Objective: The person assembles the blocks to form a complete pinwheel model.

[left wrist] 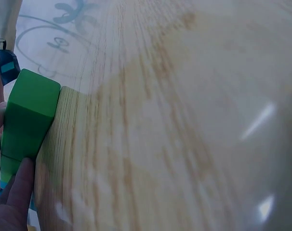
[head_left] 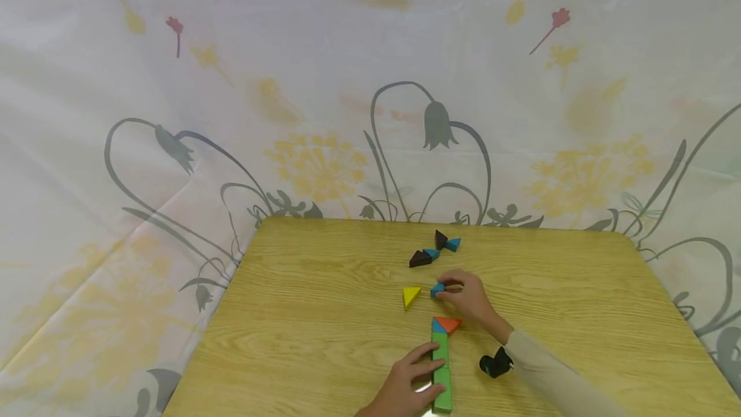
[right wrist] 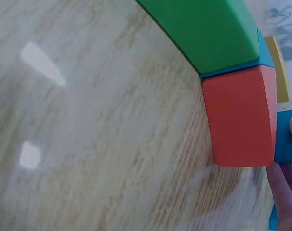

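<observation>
In the head view, my left hand [head_left: 402, 383] rests its spread fingers on two green rectangular blocks [head_left: 442, 381] laid end to end. The left wrist view shows the thumb against the side of a green block [left wrist: 30, 106]. A small blue triangular block [head_left: 438, 325] and an orange-red triangular block [head_left: 449, 325] adjoin their far end. Beyond these, my right hand [head_left: 467, 295] pinches another blue triangular block [head_left: 437, 289] between thumb and fingers. Just left of it lies a yellow triangular block [head_left: 411, 296].
Farther back sit black triangular blocks [head_left: 420, 259] and blue triangular blocks [head_left: 454, 244] in a touching group. A black heart-like object [head_left: 495, 363] is beside the right sleeve [head_left: 556, 372]. The wooden table [head_left: 301, 314] meets a flower-patterned curtain [head_left: 324, 82] at its far edge.
</observation>
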Motion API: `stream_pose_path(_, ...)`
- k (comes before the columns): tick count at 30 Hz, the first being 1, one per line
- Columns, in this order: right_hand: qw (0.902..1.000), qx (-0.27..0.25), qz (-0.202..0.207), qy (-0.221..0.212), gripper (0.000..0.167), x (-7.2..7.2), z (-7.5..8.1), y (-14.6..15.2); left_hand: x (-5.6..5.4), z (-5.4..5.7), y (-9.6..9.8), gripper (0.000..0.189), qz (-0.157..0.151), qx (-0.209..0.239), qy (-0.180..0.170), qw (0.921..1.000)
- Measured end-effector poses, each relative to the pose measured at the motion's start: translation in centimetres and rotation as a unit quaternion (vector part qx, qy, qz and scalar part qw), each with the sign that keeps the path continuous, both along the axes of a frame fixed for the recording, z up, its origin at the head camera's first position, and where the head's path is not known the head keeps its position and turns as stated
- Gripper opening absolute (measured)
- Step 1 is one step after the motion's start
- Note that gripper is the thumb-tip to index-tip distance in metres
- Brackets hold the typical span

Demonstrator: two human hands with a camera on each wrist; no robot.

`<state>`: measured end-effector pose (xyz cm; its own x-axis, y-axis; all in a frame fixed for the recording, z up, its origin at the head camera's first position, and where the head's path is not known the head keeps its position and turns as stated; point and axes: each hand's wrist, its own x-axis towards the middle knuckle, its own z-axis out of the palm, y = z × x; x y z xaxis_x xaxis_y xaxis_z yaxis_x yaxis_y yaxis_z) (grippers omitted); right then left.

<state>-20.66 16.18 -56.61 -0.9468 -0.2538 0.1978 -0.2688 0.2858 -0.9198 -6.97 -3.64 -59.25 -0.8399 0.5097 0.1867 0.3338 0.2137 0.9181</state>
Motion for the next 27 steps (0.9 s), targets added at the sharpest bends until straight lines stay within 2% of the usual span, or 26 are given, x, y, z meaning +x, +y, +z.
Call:
stream_pose_path(5, 0.9999, 0.008, 0.001, -0.012, 0.028, 0.5, 0.0, 0.3, 0.1, 0.0, 0.0, 0.042, -0.002, 0.007, 0.000, 1.0000)
stream_pose_path(11, 0.9993, 0.004, 0.020, -0.031, 0.025, 0.9, 0.4, 0.5, 0.0, -0.3, 0.0, 0.042, -0.002, 0.015, -0.001, 0.9999)
stream_pose_path(16, 0.9990, 0.000, 0.032, -0.032, 0.026, 1.4, 0.6, 0.6, -0.1, 0.0, -0.2, 0.043, -0.002, 0.006, 0.006, 1.0000)
stream_pose_path(27, 0.9982, 0.005, 0.039, -0.046, 0.025, 2.3, -0.4, 0.8, -0.1, -0.1, -0.2, 0.042, -0.001, -0.017, 0.023, 0.9996)
